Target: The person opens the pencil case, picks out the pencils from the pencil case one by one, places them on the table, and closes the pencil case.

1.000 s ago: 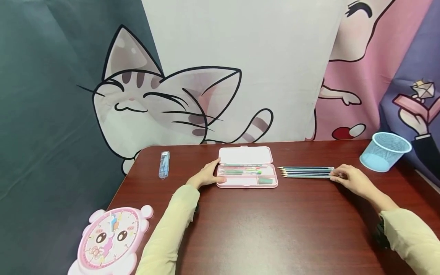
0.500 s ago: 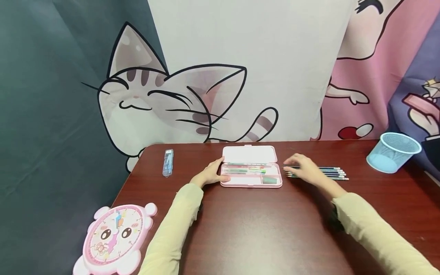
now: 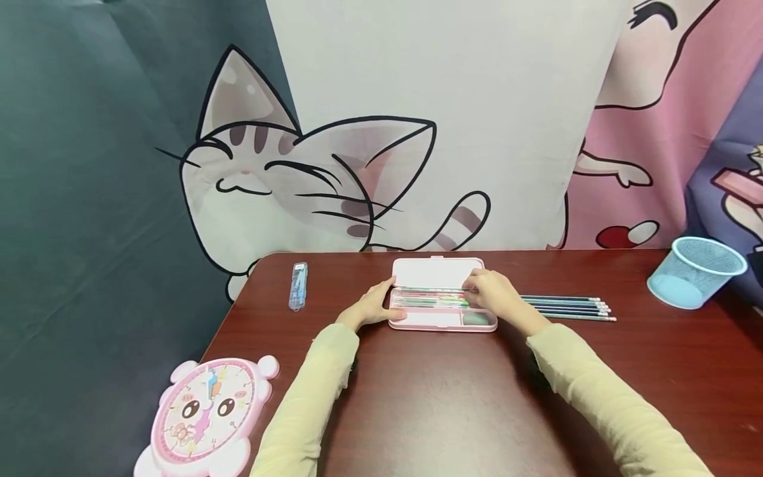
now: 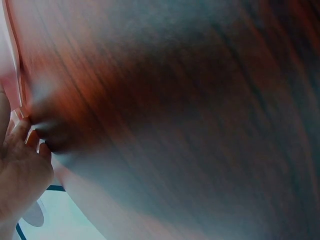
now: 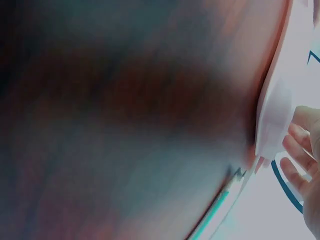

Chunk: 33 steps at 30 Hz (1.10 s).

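A pink pencil case [image 3: 434, 319] lies with its lid raised back on the table. Several slim pens [image 3: 426, 301] lie in its long compartment, and a grey-green block [image 3: 475, 318] sits in the small front-right one. My left hand [image 3: 371, 306] holds the case's left end, thumb at the front and fingers behind. Over the right end of the pens is my right hand [image 3: 495, 291], fingers bent down into the case; its fingertips' hold is hidden. In the right wrist view its fingers [image 5: 300, 150] show behind the case wall [image 5: 275, 110]. Several pencils [image 3: 566, 307] lie side by side, right of the case.
A light-blue mesh pen cup [image 3: 694, 273] stands at the back right. A small clear-blue case [image 3: 298, 286] lies at the back left. A pink animal-faced clock [image 3: 208, 414] is at the front left. A cartoon curtain [image 3: 512, 132] hangs behind the table.
My right hand has left the pencils' far ends and moved left, past their tips, to the inside of the pencil case. My left hand stays on the case; the view has shifted slightly.
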Tool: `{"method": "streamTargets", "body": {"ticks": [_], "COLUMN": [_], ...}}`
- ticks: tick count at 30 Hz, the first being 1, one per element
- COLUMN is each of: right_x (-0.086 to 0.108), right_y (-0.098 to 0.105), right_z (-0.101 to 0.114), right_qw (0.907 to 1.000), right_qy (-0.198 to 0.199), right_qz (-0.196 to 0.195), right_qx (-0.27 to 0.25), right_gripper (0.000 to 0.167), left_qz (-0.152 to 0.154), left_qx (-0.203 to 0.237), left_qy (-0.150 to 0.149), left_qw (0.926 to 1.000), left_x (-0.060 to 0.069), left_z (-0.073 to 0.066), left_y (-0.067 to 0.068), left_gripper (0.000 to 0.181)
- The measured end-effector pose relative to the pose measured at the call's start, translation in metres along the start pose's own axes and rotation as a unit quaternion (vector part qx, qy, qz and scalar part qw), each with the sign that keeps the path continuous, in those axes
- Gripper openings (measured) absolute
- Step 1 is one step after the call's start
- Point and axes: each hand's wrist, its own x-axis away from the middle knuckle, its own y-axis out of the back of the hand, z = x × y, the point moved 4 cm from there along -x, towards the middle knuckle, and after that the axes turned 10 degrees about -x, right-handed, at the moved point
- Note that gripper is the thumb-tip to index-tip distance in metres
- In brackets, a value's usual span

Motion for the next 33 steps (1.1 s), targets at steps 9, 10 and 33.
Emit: {"method": "streamTargets", "body": {"ticks": [9,10,33], "right_x": [-0.004,-0.005,0.101], "right_y": [-0.003,-0.003,0.088], "right_z": [0.003,0.003,-0.059], "right_qw": [0.9959,0.9952,0.9958], "right_qy": [0.035,0.032,0.054], "right_qz": [0.034,0.041,-0.041], "right_qx": [0.076,0.084,0.062], "right_gripper": [0.008,0.008,0.016], "left_qz": [-0.001,-0.003,0.001], "left_qx": [0.009,0.01,0.006], "left_qy": [0.002,0.002,0.006], "left_qw": [1.0,0.9999,1.0], "left_x": [-0.001,-0.001,0.001], "left_z": [0.0,-0.001,0.001], "left_y": [-0.003,-0.003,-0.001], "left_gripper": [0.092,0.091,0.091]}}
